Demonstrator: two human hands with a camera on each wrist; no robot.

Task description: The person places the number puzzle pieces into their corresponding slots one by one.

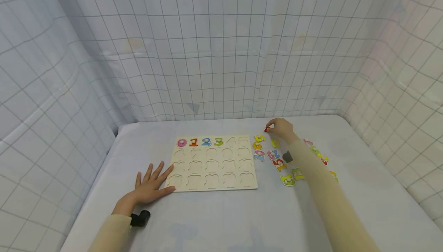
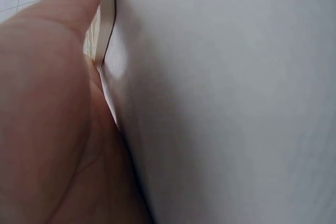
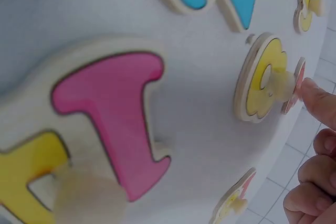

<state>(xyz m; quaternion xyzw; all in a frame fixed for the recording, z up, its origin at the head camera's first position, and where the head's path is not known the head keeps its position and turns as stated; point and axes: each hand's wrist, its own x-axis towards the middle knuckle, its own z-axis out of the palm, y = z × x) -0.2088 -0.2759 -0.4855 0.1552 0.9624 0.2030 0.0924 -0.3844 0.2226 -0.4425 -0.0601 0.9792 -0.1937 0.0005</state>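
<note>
My right hand [image 1: 282, 130] pinches a small red puzzle piece [image 1: 266, 129] at the far side of the table. In the right wrist view a fingertip meets this red piece [image 3: 295, 87]; which number it bears cannot be told. My left hand [image 1: 150, 186] lies with fingers spread, thumb and fingertips on the left edge of the cream number board [image 1: 215, 170]. A pink 0 [image 1: 181, 143], red-orange 1 [image 1: 194, 142], blue 2 [image 1: 206, 142] and green 3 [image 1: 218, 141] sit in the board's back row. The left wrist view shows mostly palm [image 2: 47, 119].
Loose knobbed number pieces lie right of the board, among them a yellow 5 [image 1: 259, 138], a yellow round piece [image 1: 275, 143] and a green two-digit piece [image 1: 287, 180]. My right forearm [image 1: 322, 183] passes over several of them. White gridded curtains [image 1: 221, 71] surround the table.
</note>
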